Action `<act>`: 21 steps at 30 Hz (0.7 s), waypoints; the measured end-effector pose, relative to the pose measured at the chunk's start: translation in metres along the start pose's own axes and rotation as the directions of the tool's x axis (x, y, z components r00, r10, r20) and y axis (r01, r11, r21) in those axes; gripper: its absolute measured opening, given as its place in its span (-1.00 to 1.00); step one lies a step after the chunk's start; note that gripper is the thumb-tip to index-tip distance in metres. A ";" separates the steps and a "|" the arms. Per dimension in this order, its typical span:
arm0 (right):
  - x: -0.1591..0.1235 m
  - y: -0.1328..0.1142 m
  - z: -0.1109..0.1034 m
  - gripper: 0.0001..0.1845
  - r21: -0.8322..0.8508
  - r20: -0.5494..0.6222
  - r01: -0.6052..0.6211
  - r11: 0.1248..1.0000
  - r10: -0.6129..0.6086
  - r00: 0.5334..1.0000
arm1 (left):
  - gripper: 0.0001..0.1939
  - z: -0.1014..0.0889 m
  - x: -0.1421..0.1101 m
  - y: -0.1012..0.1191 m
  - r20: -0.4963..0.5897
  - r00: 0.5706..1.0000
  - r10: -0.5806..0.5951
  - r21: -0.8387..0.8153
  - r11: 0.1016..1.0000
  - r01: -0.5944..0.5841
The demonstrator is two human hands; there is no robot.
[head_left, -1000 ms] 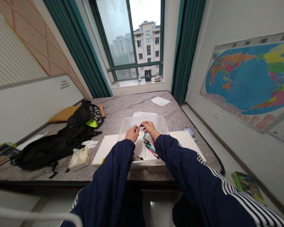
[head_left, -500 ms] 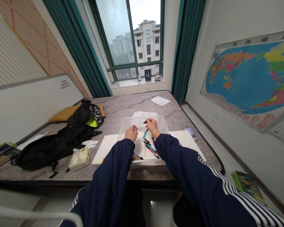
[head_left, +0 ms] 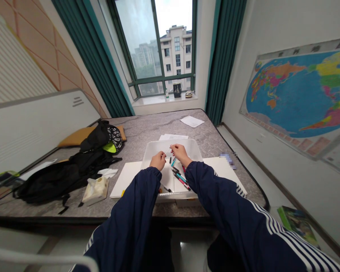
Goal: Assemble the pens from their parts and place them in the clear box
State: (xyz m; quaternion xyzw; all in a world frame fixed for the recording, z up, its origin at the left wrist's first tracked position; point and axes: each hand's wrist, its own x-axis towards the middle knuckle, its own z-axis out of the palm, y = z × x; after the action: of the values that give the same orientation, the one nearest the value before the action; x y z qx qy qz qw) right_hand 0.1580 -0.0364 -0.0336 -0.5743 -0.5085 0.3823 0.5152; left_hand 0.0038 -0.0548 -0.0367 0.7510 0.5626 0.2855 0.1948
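My left hand [head_left: 158,161] is closed in a pinch on one end of a thin, pale pen part [head_left: 168,150]. From the other side, the fingertips of my right hand [head_left: 179,152] are closed at its other end. Whether it is a refill or a slim barrel is too small to tell. Both hands are over a clear plastic box [head_left: 197,148]. A small black pen cap [head_left: 170,160] shows just below the fingers, near a light-blue pen [head_left: 173,161]. Several black, teal and red pens [head_left: 181,178] lie loose in the box. A dark-tipped pen [head_left: 167,188] rests near its front wall.
White boards or pads [head_left: 223,170] stick out on both sides of the box. To the left are a tissue pack [head_left: 95,190] and a black backpack [head_left: 62,173]. Papers [head_left: 192,121] lie farther back on the grey mattress [head_left: 147,126].
The black cap has left my right fingers and now appears lower, below the hands. My right fingertips have moved left and now meet the pale pen part.
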 end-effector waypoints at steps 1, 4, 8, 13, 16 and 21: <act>0.001 0.000 -0.001 -0.79 -0.017 -0.042 -0.012 1.000 0.011 0.999 | -0.79 0.000 0.000 -0.001 -0.009 1.000 -0.007 0.005 1.000 0.007; 0.001 0.000 -0.003 -0.77 -0.131 -0.116 -0.029 0.991 0.014 0.993 | -0.78 0.000 0.002 -0.002 -0.036 0.999 -0.028 0.026 0.999 0.029; -0.004 0.001 0.001 -0.67 -0.163 0.039 0.036 0.986 -0.030 0.999 | -0.74 -0.002 0.001 0.000 -0.072 0.997 -0.004 0.047 0.999 0.007; -0.005 0.003 0.005 -0.65 -0.067 0.158 0.059 0.996 -0.047 0.986 | -0.72 -0.001 -0.001 0.004 -0.050 0.996 0.072 0.014 0.997 -0.071; 0.001 0.004 0.002 -0.69 -0.058 0.054 0.044 0.997 -0.041 0.998 | -0.72 -0.001 -0.002 0.005 -0.048 0.997 0.063 0.013 0.998 -0.063; 0.007 0.011 -0.006 -0.81 -0.160 -0.244 -0.120 0.980 0.078 0.967 | -0.70 -0.007 0.000 0.007 -0.152 0.985 -0.086 0.037 0.995 0.092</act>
State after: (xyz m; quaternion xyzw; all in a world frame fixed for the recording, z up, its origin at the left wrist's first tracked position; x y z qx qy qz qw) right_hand 0.1674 -0.0305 -0.0429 -0.6831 -0.4453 0.2909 0.5004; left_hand 0.0037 -0.0573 -0.0272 0.7055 0.6149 0.3200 0.1478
